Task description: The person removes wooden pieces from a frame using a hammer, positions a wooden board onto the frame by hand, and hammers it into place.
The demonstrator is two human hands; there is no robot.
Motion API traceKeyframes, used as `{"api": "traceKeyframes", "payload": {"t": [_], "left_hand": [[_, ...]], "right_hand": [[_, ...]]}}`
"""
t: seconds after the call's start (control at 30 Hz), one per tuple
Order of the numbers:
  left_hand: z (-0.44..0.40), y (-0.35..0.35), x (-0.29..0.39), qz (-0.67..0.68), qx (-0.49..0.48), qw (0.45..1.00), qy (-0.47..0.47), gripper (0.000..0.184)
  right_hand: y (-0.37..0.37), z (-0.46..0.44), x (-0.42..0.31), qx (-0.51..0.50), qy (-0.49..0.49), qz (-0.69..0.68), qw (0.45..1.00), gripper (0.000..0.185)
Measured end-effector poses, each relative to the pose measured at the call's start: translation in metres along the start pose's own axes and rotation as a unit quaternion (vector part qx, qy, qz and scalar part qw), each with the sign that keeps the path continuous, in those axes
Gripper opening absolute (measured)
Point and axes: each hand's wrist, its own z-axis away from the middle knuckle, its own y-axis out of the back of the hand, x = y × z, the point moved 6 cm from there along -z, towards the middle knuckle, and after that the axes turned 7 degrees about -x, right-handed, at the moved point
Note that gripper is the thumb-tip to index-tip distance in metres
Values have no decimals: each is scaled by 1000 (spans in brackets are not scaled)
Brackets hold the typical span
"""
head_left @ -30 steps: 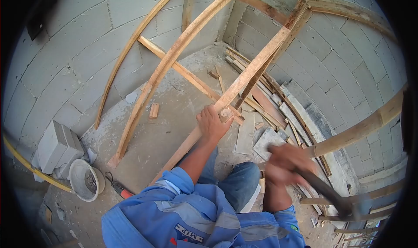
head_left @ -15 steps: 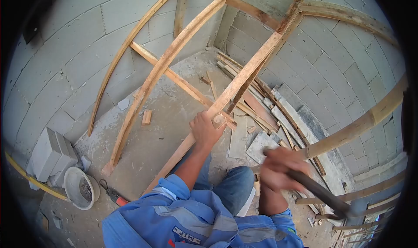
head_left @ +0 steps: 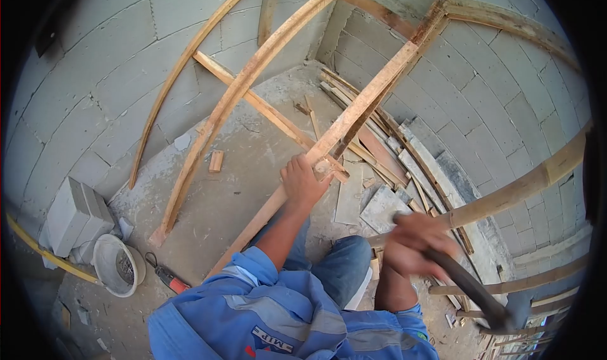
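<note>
My left hand (head_left: 303, 181) is wrapped around a long wooden beam (head_left: 373, 94) that slants across the view, just where a short crosspiece (head_left: 284, 127) meets it. Close beside those fingers, a short wooden block end (head_left: 332, 167) sticks out at the joint. My right hand (head_left: 417, 243), blurred by motion, grips the dark handle of a hammer (head_left: 465, 281). The hammer's head is low at the right, well away from the beam, and its outline is smeared.
Curved timbers (head_left: 221, 113) stand left of the beam. Loose boards (head_left: 404, 151) lie along the block wall. At lower left are a white bucket (head_left: 136, 268), a red-and-black power tool (head_left: 171, 279) and stacked blocks (head_left: 73, 217). A round pole (head_left: 525, 192) crosses at right.
The view has shifted slightly, so the timbers appear a little higher and farther right. My left hand stays on the beam; the right still holds the hammer out low at the right.
</note>
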Motion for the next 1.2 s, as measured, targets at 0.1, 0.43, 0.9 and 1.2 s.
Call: {"api": "traceKeyframes", "payload": {"t": [0.1,0.43,0.9,1.2], "left_hand": [[1,2,1,2,24,1000,-20,83],[0,6,1,7,34,999,-30,74],[3,4,-4,15,21,999,-33,82],[-2,2,-4,32,27,999,-22,82]], "right_hand": [[56,131,102,-353,-449,488,660,33],[9,-28,-1,0,-104,24,994,45],[22,-17,0,-24,-162,86,983,48],[36,126,107,-365,-438,472,673,29]]}}
